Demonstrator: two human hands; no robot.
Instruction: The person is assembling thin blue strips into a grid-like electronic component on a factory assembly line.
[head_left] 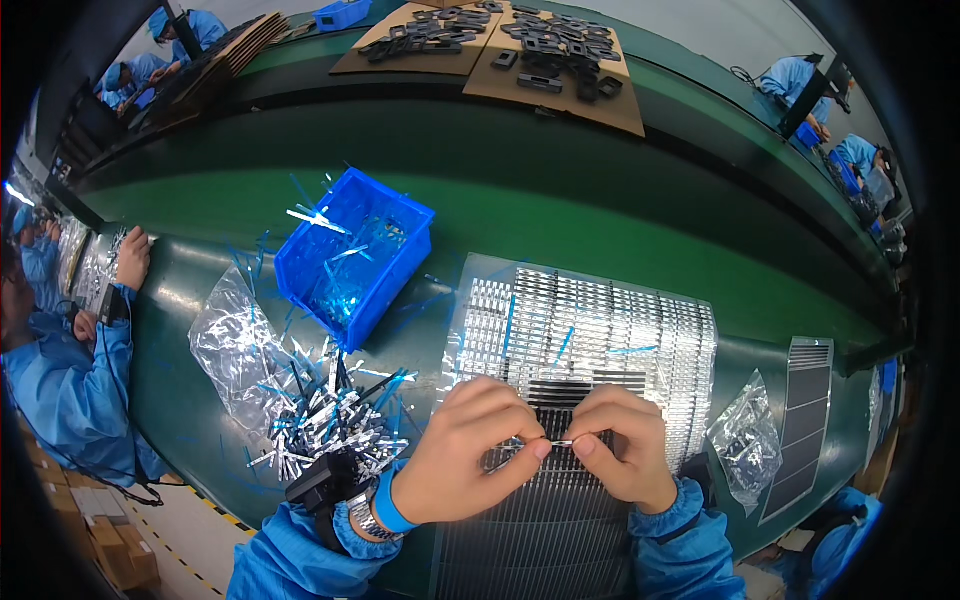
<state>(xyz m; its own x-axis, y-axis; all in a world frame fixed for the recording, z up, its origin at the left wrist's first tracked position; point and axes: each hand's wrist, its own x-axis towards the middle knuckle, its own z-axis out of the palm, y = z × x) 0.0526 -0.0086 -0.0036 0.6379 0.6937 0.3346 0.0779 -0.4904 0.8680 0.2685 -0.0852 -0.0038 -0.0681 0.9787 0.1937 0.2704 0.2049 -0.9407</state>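
Note:
My left hand (475, 450) and my right hand (625, 445) meet above a sheet of small metallic strips (610, 300). Between both pinched thumbs and forefingers stretches a small thin silvery strip (562, 443), too small to make out further. The sheet carries many rows of shiny pieces, with dark bare rows just beyond my fingers. A few blue film slivers (566, 345) lie on it. Under my wrists a dark striped sheet (540, 545) runs toward me. Left of my left hand is a heap of loose silvery and blue strips (335, 420).
A blue plastic bin (375, 270) holds film scraps, beside a crumpled clear bag (235, 340). Another clear bag (748, 440) and a dark panel (803, 430) lie at right. Black frames (540, 85) sit on cardboard across the bench. A co-worker's sleeve (80, 390) is at left.

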